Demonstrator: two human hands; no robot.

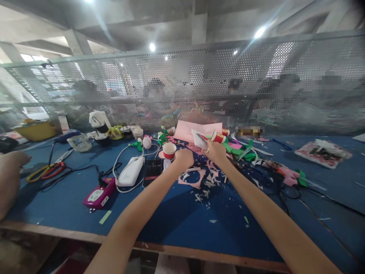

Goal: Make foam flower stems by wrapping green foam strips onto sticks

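My left hand [184, 158] is closed with its fingers curled away from view, right beside a red-and-white paper cup [169, 151]. Whatever it may hold is hidden. My right hand [216, 153] grips a slim red, pen-like tool [202, 136], which lies across a folded white piece of paper [199, 142]. Behind both hands stands a large pink paper sheet [196, 130]. Another red-labelled paper cup [218, 137] lies on its side just beyond my right hand. Below the hands is a cut pink paper piece [196, 184] with a round opening, amid white scraps [210, 180].
On the blue table [182, 220], a phone [152, 173], white power bank [130, 171] and magenta power strip [99, 193] lie left, with cables. Farther left are scissors [53, 170] and another person's hand [13, 163]. Green ribbons [242, 152] clutter the right. A perforated metal screen [182, 83] stands behind.
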